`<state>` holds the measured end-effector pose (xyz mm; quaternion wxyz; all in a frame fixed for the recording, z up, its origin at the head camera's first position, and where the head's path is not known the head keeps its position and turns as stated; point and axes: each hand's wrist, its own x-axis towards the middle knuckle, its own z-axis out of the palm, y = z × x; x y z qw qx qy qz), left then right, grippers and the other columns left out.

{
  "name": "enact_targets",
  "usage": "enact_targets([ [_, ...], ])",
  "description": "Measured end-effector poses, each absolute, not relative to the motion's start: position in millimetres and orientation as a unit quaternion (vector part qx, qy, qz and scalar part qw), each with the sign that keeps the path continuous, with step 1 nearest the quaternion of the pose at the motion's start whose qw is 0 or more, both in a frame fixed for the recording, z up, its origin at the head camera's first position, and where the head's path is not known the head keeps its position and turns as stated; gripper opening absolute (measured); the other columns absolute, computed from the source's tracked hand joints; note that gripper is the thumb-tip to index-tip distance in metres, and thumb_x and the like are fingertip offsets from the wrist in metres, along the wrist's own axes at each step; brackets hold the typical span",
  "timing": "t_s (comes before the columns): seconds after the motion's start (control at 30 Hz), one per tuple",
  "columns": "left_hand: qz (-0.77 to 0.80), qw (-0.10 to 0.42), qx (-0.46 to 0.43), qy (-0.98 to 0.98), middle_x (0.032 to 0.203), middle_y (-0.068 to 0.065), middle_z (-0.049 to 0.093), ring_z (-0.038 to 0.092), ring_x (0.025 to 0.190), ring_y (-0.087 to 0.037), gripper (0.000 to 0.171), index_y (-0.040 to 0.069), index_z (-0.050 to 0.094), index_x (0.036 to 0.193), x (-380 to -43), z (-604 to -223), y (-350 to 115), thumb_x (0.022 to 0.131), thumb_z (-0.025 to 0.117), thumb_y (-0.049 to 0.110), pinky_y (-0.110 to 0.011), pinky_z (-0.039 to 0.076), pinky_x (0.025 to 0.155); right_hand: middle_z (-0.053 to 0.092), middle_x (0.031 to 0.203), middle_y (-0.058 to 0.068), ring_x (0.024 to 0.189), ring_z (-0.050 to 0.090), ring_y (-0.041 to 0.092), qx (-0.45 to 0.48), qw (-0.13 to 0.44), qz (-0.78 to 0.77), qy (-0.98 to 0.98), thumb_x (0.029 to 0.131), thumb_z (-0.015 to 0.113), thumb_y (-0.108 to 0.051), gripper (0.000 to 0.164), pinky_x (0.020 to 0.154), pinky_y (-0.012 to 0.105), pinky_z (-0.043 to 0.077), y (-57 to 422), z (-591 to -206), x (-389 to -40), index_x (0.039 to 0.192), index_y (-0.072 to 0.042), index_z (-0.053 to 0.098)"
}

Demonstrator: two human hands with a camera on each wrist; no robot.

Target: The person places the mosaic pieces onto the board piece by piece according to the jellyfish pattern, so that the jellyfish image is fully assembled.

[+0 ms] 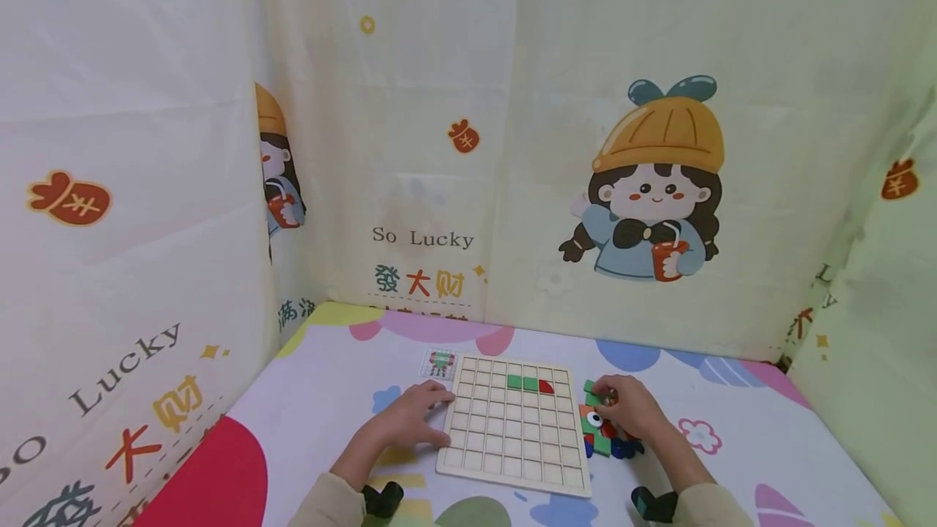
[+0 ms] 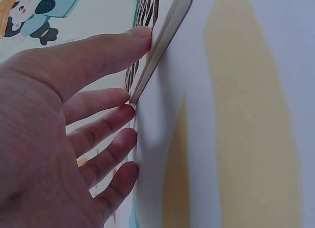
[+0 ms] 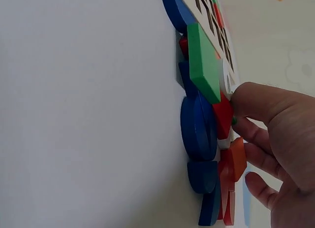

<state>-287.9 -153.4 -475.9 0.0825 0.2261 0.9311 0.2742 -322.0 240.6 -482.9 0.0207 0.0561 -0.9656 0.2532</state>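
A wooden grid board [image 1: 505, 437] lies on the table with two green squares [image 1: 523, 383] and a red rounded piece [image 1: 546, 387] in one of its upper rows. My left hand [image 1: 410, 417] rests at the board's left edge, fingers spread; in the left wrist view the thumb [image 2: 108, 53] touches the edge. To the right of the board, my right hand [image 1: 631, 407] reaches into a pile of coloured pieces [image 1: 603, 444]. In the right wrist view its thumb and fingertips are at red [image 3: 224, 114] and orange pieces [image 3: 237, 159]; I cannot tell whether they pinch one.
A small picture card [image 1: 439, 363] lies by the board's upper left corner. Blue pieces [image 3: 197, 127] and a tilted green block [image 3: 203, 63] form the near side of the pile. Printed cloth walls [image 1: 410, 145] stand behind and beside the patterned table [image 1: 322, 397].
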Motion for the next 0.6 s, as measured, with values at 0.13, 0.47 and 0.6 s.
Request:
enact_targets([
  [0.13,0.275,0.088,0.222,0.931,0.136,-0.01,0.05,0.046,0.126,-0.032,0.069,0.012,0.057,0.134,-288.2,-475.4,-151.6,0.075,0.082,0.035,-0.052,0.041,0.105,0.066,0.091,0.001,0.081,0.052,0.016,0.041,0.015,0.261,-0.964,0.077,0.076,-0.011,0.023,0.073,0.033,0.051,240.8,-482.3,-320.7,0.1,-0.011,0.071],
  [0.47,0.279,0.08,0.23,0.929,0.135,-0.01,0.051,0.047,0.124,-0.032,0.068,0.012,0.057,0.133,-289.4,-477.4,-153.1,0.075,0.082,0.035,-0.052,0.041,0.103,0.061,0.088,0.0,0.082,0.051,0.017,0.042,0.025,0.306,-0.951,0.079,0.077,-0.012,0.019,0.066,0.026,0.049,227.5,-481.9,-321.3,0.097,-0.015,0.07],
  [0.6,0.281,0.082,0.226,0.929,0.136,-0.01,0.051,0.047,0.126,-0.032,0.068,0.012,0.057,0.134,-289.3,-478.7,-154.0,0.075,0.082,0.036,-0.052,0.041,0.104,0.064,0.092,-0.002,0.086,0.052,0.016,0.05,0.028,0.311,-0.949,0.08,0.076,-0.012,0.02,0.072,0.028,0.05,215.9,-480.0,-324.4,0.098,-0.017,0.07],
])
